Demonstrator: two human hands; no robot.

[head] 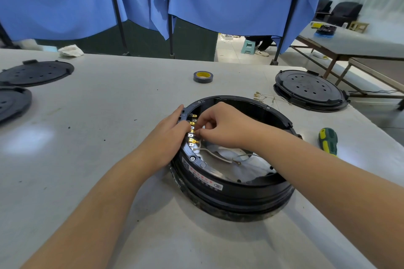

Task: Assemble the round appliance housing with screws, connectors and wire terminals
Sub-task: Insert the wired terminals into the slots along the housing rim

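Observation:
The round black housing lies open side up on the white table. A row of brass terminals runs along its inner left wall. My left hand holds the housing's left rim, thumb over the edge by the terminals. My right hand reaches inside with curled fingers and pinches a small piece at the terminal row; the piece itself is hidden by the fingertips. A white wire with a ring lug lies on the metal floor of the housing.
A green and yellow screwdriver lies right of the housing. Loose terminal wires and a black lid sit at the back right. A tape roll stands behind. Two more black lids lie at the far left.

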